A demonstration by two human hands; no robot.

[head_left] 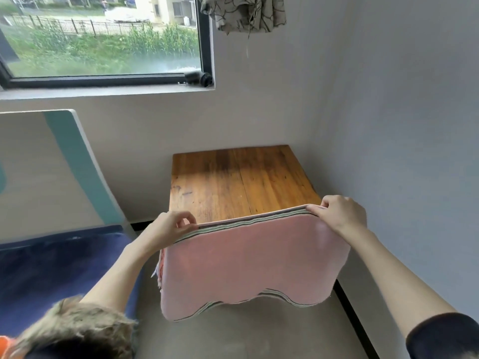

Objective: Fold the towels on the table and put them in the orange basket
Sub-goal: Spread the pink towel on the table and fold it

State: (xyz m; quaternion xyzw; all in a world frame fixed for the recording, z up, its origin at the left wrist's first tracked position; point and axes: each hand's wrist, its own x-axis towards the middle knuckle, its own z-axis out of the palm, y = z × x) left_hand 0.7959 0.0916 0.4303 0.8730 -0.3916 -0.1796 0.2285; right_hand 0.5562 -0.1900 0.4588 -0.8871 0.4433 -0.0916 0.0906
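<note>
Pink towel (248, 263) hangs in the air over the near edge of the wooden table (233, 182), doubled over, striped hems together along the top. Left hand (169, 229) pinches the top-left corner, right hand (337, 213) pinches the top-right corner, both gripping the layered hem. Likely light, soft, limp: the bottom edge sags and waves, the middle droops, so hold at corners and keep the top edge taut; not slippery, not fragile. Next fold probably needs the table surface for support. No orange basket clearly in view; a small orange patch (6, 345) at bottom left could be it, cannot tell, contents unseen.
</note>
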